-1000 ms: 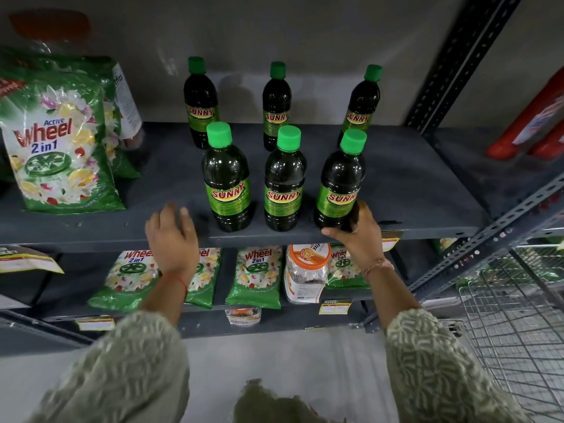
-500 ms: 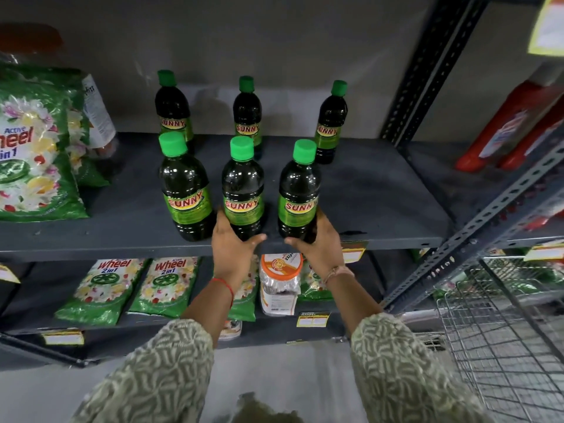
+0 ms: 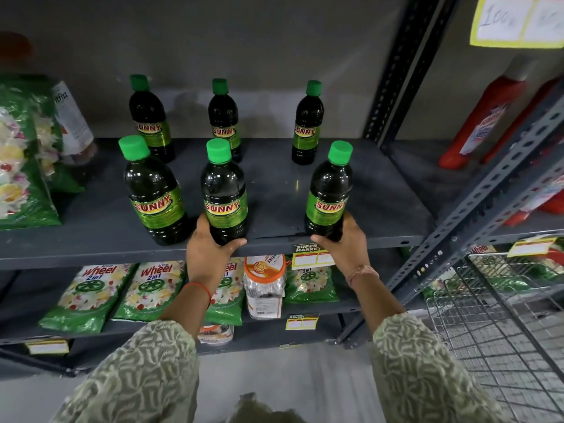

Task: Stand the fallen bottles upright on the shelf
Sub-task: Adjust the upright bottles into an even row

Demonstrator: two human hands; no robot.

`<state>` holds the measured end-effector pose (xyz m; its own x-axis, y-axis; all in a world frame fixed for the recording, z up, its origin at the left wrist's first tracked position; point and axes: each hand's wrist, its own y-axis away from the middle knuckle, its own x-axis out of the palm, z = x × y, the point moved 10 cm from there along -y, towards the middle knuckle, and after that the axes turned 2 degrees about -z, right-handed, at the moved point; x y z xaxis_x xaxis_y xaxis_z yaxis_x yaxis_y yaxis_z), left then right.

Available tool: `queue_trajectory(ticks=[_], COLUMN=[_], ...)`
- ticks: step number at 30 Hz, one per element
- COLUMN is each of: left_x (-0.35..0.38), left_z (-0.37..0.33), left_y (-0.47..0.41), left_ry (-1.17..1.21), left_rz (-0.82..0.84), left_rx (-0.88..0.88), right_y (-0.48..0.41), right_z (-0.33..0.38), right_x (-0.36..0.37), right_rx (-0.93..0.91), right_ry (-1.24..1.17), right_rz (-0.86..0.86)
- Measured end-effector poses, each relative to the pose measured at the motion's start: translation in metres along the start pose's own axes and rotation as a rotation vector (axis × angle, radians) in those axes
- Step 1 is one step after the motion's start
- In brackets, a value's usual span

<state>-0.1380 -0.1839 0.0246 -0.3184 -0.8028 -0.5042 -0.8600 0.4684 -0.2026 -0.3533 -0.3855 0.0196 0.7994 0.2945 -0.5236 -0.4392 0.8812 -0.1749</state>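
Observation:
Several dark Sunny bottles with green caps stand upright on the grey shelf (image 3: 274, 190), in a back row and a front row. My left hand (image 3: 207, 248) wraps the base of the front middle bottle (image 3: 224, 190) at the shelf's front edge. The base of the front right bottle (image 3: 328, 190) sits in my right hand (image 3: 345, 242). The front left bottle (image 3: 154, 190) stands free beside them. Behind are the back left bottle (image 3: 149, 117), back middle bottle (image 3: 224, 117) and back right bottle (image 3: 308, 123).
Green Wheel detergent bags (image 3: 21, 154) lean at the shelf's left end, more lie on the lower shelf (image 3: 88, 297) beside an orange-lidded jar (image 3: 264, 285). Red bottles (image 3: 482, 117) fill the right bay. A wire cart (image 3: 503, 325) stands at lower right behind a slotted steel post (image 3: 396, 68).
My left hand left the shelf edge and took the front middle bottle. My right hand slid the front right bottle to the right, widening the gap. The view moved closer.

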Motion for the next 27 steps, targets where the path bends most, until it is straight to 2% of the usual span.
queue_trajectory(ticks=[7,22,24,26,27], left_x=[0.015,0.019,0.02,0.016,0.008], left_z=[-0.01,-0.011,-0.009,-0.004,0.001], left_y=[0.002,0.003,0.003,0.005,0.009], left_ry=[-0.005,0.043,0.081,0.168,0.197], left_rz=[0.054,0.035,0.068,0.084,0.056], left_rx=[0.007,0.004,-0.005,-0.006,-0.008], right_y=[-0.002,-0.002,0.007,0.032,0.049], right_z=[-0.008,-0.011,-0.011,-0.012,-0.004], right_x=[-0.01,-0.009,-0.012,-0.017,-0.017], right_rx=[-0.004,0.014,0.045,0.099,0.056], right_ry=[0.004,-0.001,-0.074,-0.152,-0.148], right_rz=[-0.004,0.003,-0.047,-0.177,-0.241])
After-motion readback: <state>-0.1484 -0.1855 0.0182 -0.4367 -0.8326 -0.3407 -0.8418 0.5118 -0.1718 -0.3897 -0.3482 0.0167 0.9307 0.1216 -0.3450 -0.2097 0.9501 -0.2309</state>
